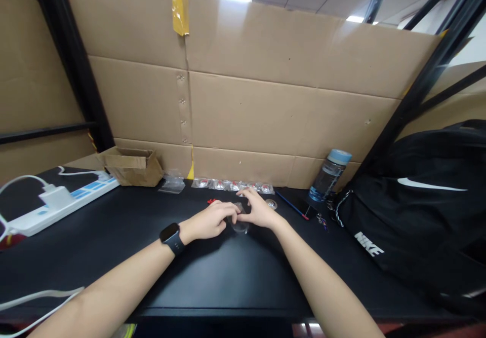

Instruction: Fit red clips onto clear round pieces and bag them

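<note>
The fingers of the left hand (209,221) are bent, their tips at a clear plastic bag (240,226); whether they pinch it cannot be told. The thumb of the right hand (259,212) lies at the same bag, its forefinger arched well apart from the thumb; the remaining fingers are largely hidden, so any grip there cannot be confirmed. The bag is between the two hands, at the middle of the black table (212,282). A dark watch (172,237) is strapped on the left wrist.

Just beyond the fingers, a row of small clear packets (233,185) with red markings runs along the foot of the cardboard wall (243,115). A small red item (211,201) is near the left hand; a small round item (271,204) is just beside the right.

Farther right: a thin blue stick (291,205) with a red end, a tilted water bottle (329,177) with a blue lid, and a black backpack (413,216).

Farther left: flat clear bags (173,183), an open cardboard box (132,170) and a white power strip (81,198) with a plug (56,196) fitted.
</note>
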The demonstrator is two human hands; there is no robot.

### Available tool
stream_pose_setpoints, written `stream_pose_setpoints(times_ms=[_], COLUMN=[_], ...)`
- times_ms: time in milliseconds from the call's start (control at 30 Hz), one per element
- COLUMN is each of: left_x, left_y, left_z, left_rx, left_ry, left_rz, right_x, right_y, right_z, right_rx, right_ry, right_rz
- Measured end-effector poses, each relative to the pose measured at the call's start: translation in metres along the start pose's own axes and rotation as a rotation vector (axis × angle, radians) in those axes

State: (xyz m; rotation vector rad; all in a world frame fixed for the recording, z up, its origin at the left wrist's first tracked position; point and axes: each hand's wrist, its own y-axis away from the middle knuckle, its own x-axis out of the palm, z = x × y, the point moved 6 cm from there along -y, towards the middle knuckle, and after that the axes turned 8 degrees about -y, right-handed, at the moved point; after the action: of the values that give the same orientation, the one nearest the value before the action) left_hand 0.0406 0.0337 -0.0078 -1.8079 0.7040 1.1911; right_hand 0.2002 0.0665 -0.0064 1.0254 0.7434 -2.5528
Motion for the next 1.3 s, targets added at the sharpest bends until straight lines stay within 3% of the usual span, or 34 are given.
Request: stream_pose_setpoints(times_ms=[100,233,400,600,767,900,1100,1300], left_x=[0.001,0.005,0.002,-0.008,0.0,0.001,0.006,0.003], left_y=[-0.001,-0.003,-0.005,-0.002,-0.003,-0.004,-0.003,-0.002], left_z=[0.004,0.009,0.017,0.03,0.036,0.029,0.025,0.021], left_rx=[-0.086,-0.159,-0.239,-0.302,-0.39,-0.356,-0.36,-0.336], left_ry=[-0.061,-0.115,-0.11,0.101,0.314,0.262,0.254,0.29], left_rz=[-0.065,-0.13,-0.22,-0.349,-0.314,-0.312,-0.27,-0.295], right_x=[-0.01,-0.011,-0.005,-0.01,-0.012,-0.002,0.002,0.008], right_y=[0.003,0.006,0.002,-0.002,-0.004,-0.005,-0.005,-0.002], right_z=[-0.006,-0.016,-0.01,-0.006,-0.014,-0.018,-0.029,-0.027], right_rx=[0.023,0.016,-0.08,-0.079,0.027,0.1,0.187,0.153], right_ry=[-0.153,-0.009,0.034,-0.035,-0.198,-0.41,-0.578,-0.632], right_rz=[0.112,0.192,0.093,0.049,0.057,0.101,-0.03,0.099])
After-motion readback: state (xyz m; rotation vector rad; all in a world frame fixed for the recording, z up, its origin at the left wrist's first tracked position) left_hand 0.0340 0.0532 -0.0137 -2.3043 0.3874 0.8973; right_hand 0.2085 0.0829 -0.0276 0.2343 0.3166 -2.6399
